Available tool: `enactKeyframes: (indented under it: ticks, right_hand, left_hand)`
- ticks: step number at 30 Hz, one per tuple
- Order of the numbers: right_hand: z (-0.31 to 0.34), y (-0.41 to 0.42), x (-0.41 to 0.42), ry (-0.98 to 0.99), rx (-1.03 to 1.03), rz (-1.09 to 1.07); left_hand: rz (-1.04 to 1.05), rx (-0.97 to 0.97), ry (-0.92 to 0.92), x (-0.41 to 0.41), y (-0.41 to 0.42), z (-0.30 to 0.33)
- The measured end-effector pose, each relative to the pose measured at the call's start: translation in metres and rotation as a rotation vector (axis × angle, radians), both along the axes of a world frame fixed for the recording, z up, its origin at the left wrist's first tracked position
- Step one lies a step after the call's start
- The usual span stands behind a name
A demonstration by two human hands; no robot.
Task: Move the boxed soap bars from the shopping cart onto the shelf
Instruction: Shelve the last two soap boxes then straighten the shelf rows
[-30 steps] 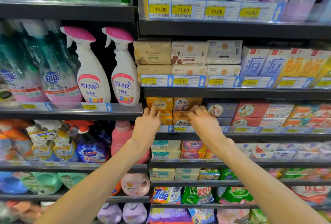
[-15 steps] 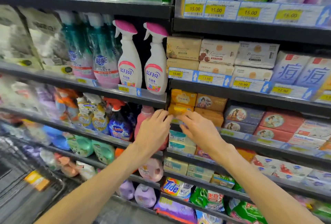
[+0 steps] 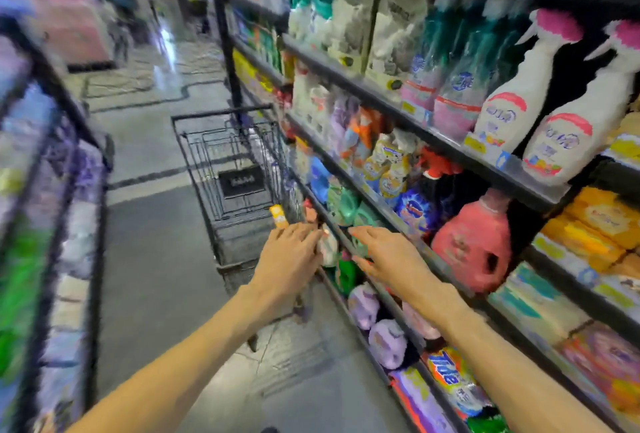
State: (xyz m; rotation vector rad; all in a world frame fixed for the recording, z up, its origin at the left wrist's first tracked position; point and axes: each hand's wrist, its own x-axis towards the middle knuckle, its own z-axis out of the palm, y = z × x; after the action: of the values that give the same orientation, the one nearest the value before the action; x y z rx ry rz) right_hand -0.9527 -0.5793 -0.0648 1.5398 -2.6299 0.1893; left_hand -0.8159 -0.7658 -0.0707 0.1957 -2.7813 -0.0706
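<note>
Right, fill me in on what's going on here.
A person is restocking in a shop aisle. Both bare hands, left hand and right hand, are empty with loose fingers, reaching toward the black wire shopping cart. One small yellow-orange soap box shows in it. Yellow boxed soaps already sit on the dark metal shelf.

"Tide" shows on an orange packet [image 3: 446, 375] on the bottom shelf; other labels seem too blurred to read.
</note>
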Motion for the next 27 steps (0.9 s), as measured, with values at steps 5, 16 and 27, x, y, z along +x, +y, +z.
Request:
enactKeyframes:
  ticks: [5,16,27]
  right_hand:
    - [0.002,-0.114,0.030,-0.024,0.003,0.164]
    - [0.008,-0.397,0.097,-0.016,-0.024,0.363]
    - [-0.004,-0.599,0.074,0.028,-0.016,0.366]
  left_hand:
    - [0.222,0.025,0.006,0.074,-0.096,-0.007]
    - [0.418,0.008,0.025,0.182,-0.341,-0.007]
    - [0.426,0.037,-0.016,0.149,-0.535,-0.013]
